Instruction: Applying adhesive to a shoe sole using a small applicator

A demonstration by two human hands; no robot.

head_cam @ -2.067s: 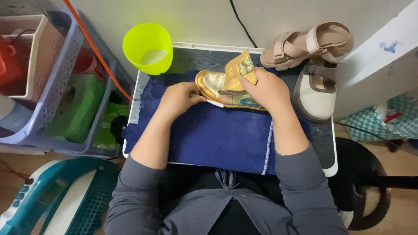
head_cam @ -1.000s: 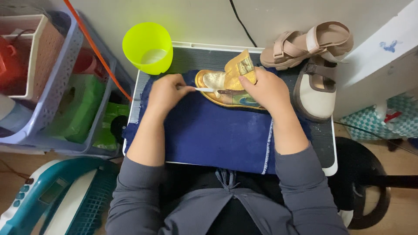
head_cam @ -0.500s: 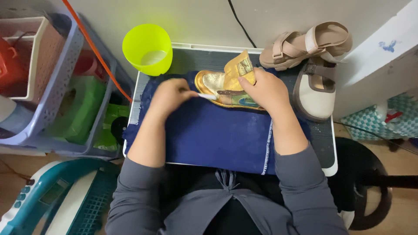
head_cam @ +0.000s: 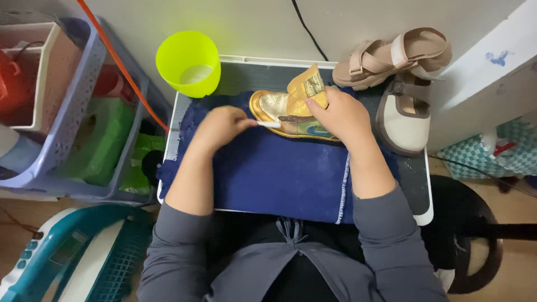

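Note:
A small gold shoe (head_cam: 279,109) lies on its side on a dark blue towel (head_cam: 279,173) spread over a small table (head_cam: 422,201). My right hand (head_cam: 341,114) grips the shoe from the right, fingers on its raised tongue. My left hand (head_cam: 224,126) holds a thin white stick (head_cam: 268,124), like a small brush or swab, whose tip touches the shoe's side near the toe.
A lime green cup (head_cam: 187,61) with liquid stands at the table's back left. A beige sandal (head_cam: 391,56) and a cream strap shoe (head_cam: 405,114) sit at the back right. Lilac baskets (head_cam: 72,123) fill the left side; a teal appliance (head_cam: 61,257) lies at the lower left.
My left hand drew back from the shoe with the white stick, then returned; the tip now touches the shoe near the toe. My right hand has kept its hold.

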